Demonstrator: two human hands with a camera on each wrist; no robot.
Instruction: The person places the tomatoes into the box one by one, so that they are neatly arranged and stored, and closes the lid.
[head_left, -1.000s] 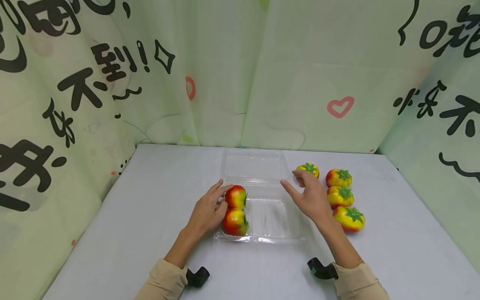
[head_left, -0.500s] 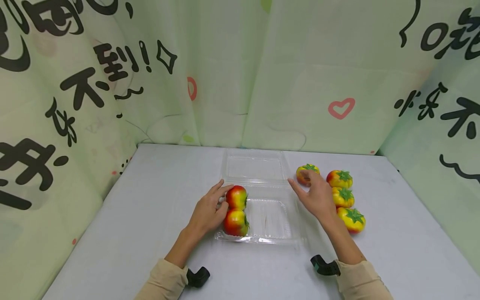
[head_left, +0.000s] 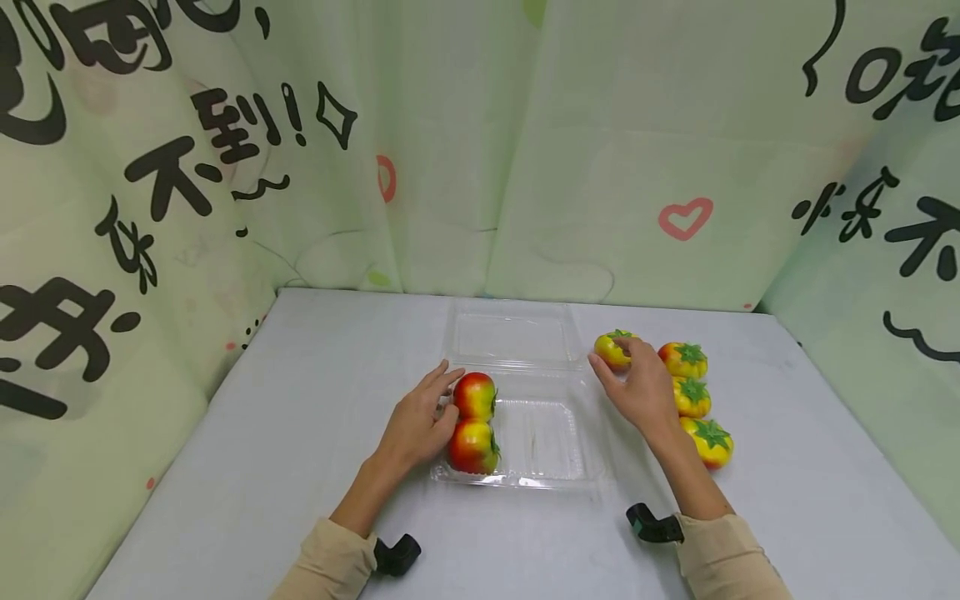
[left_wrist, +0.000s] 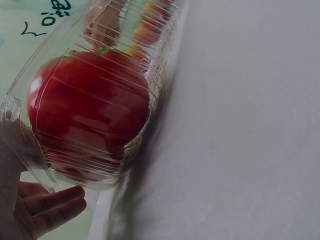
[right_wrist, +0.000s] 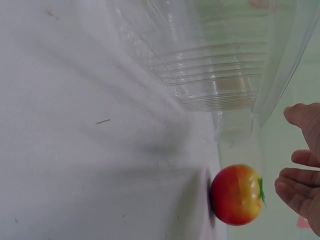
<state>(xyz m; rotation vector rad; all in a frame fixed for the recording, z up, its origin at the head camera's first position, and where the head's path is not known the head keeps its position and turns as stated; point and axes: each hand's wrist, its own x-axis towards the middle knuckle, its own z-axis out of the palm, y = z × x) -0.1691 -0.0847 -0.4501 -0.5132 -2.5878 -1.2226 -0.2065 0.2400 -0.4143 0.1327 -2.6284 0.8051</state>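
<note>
A clear plastic clamshell box (head_left: 536, 482) lies with its lid (head_left: 510, 333) folded back. Two red-yellow persimmons (head_left: 474, 396) with green calyxes sit in a row along its left side. My left hand (head_left: 415, 423) rests at that left edge, fingers extended beside the fruit; in the left wrist view its fingers (left_wrist: 55, 205) reach past the box's end. To the right of the lid stands a single persimmon (head_left: 611, 352), partly covered by my right hand (head_left: 640, 390). In the right wrist view that hand's fingers are loosely bent, with a gap to the persimmon (right_wrist: 236, 195).
Three more persimmons (head_left: 690, 396) stand in a column just right of my right hand, partly behind it. A white-covered table (head_left: 322, 358) bears everything. Pale green printed curtains (head_left: 585, 167) enclose its back and sides.
My right hand has moved right, from beside the lid to over the single far persimmon. The left hand and the two persimmons in the box have stayed put.
</note>
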